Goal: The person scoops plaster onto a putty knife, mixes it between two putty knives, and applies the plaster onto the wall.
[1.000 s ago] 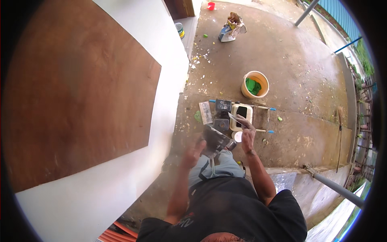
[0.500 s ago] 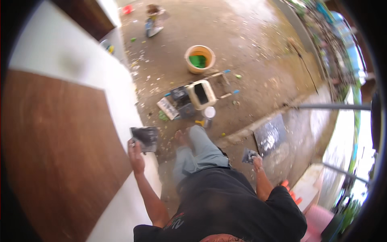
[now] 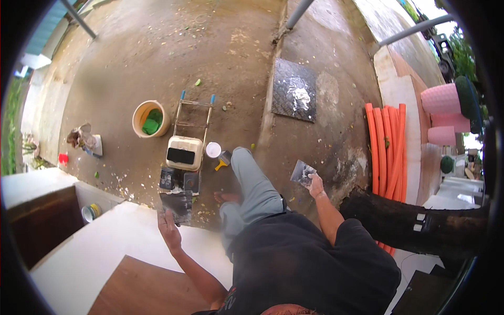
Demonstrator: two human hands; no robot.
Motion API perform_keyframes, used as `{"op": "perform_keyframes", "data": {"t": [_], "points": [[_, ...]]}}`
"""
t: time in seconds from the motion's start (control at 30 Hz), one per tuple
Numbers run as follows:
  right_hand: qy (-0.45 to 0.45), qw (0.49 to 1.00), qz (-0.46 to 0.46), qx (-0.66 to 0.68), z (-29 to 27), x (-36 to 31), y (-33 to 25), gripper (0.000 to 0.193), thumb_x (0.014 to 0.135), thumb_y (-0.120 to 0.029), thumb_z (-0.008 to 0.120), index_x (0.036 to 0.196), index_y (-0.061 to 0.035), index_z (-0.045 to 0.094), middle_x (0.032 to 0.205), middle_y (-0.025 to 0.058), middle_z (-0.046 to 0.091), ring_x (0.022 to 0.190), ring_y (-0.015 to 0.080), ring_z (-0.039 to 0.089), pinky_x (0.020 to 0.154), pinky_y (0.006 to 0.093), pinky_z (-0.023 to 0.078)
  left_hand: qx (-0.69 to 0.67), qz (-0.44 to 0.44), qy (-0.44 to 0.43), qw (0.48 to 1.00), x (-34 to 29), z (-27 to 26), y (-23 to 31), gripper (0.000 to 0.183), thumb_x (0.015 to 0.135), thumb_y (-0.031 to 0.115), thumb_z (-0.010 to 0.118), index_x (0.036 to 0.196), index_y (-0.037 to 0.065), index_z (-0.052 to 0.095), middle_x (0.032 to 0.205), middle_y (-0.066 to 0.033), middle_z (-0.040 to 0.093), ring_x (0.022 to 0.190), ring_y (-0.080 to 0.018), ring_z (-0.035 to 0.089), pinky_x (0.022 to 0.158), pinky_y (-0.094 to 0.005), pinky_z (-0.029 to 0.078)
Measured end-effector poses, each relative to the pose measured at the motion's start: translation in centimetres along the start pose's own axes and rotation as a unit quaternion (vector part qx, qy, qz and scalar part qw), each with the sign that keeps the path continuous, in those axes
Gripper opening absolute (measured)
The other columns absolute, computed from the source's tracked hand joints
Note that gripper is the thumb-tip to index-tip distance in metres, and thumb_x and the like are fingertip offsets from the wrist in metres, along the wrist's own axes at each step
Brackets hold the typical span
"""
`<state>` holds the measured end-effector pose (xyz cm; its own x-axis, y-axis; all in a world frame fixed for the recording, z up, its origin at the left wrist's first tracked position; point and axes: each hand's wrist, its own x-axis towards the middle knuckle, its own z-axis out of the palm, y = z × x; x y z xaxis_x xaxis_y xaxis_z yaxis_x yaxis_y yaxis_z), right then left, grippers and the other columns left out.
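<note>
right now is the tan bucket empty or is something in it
Not empty: the tan bucket holds something green, seen through its open top. How deep it goes, I cannot tell.

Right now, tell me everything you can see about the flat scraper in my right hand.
The flat scraper is a thin, four-sided, grey blade, metal by its look, smeared with dark and whitish patches. Your right hand grips it at the corner nearest you; any handle is hidden. It appears to be held in the air over the floor, to the right of your legs, with only that hand seen touching it.
</note>
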<state>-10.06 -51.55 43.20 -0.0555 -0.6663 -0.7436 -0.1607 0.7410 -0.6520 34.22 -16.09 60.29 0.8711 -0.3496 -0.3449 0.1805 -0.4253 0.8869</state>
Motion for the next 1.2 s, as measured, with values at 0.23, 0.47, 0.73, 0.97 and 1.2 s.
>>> {"op": "perform_keyframes", "data": {"t": [0.23,0.47,0.73,0.97,1.2], "points": [[-0.042,0.975,-0.038,0.213,5.9,6.2,-8.5,0.030,0.087,-0.013,0.061,0.117,-0.0106,0.058,0.105,0.0020,0.066,0.094,0.0186,0.064,0.083,0.0414,0.050,0.046,0.009,-0.120,0.992,10.3,12.3,5.7,0.030,0.101,0.019,0.046,0.113,-0.007,0.055,0.102,-0.0108,0.059,0.096,-0.0188,0.052,0.088,-0.0314,0.041],[0.145,0.953,-0.171,-0.205,13.1,28.3,-19.4,0.026,0.086,-0.013,0.058,0.107,0.0005,0.065,0.093,0.0062,0.069,0.086,0.0168,0.064,0.080,0.0338,0.050,0.051,-0.107,-0.113,0.986,21.3,27.8,3.4,0.040,0.102,0.027,0.046,0.128,-0.004,0.050,0.111,-0.0099,0.056,0.097,-0.0192,0.052,0.091,-0.0311,0.041],[0.251,0.844,-0.266,-0.393,14.1,54.1,-20.9,0.027,0.088,-0.014,0.050,0.110,-0.0005,0.059,0.104,0.0240,0.064,0.102,0.0426,0.059,0.091,0.0473,0.044,0.162,-0.147,-0.239,0.946,31.0,52.7,5.6,0.043,0.102,0.036,0.044,0.127,0.000,0.045,0.102,-0.0068,0.053,0.078,-0.0110,0.053,0.060,-0.0235,0.046],[0.286,0.857,-0.200,-0.381,14.0,66.5,-19.4,0.038,0.083,-0.012,0.054,0.117,0.0038,0.056,0.109,0.0266,0.063,0.104,0.0447,0.058,0.092,0.0489,0.045,0.201,-0.165,-0.319,0.911,32.9,60.5,0.0,0.037,0.103,0.033,0.043,0.120,0.000,0.046,0.092,-0.0047,0.052,0.071,-0.0095,0.051,0.056,-0.0237,0.042],[0.289,0.837,-0.222,-0.409,16.4,68.4,-17.5,0.043,0.075,-0.010,0.056,0.117,0.0010,0.058,0.109,0.0245,0.061,0.104,0.0417,0.057,0.091,0.0455,0.047,0.160,-0.258,-0.318,0.898,32.4,61.5,-3.2,0.035,0.103,0.033,0.043,0.118,0.002,0.045,0.088,-0.0036,0.051,0.061,-0.0101,0.050,0.054,-0.0236,0.039]]}}
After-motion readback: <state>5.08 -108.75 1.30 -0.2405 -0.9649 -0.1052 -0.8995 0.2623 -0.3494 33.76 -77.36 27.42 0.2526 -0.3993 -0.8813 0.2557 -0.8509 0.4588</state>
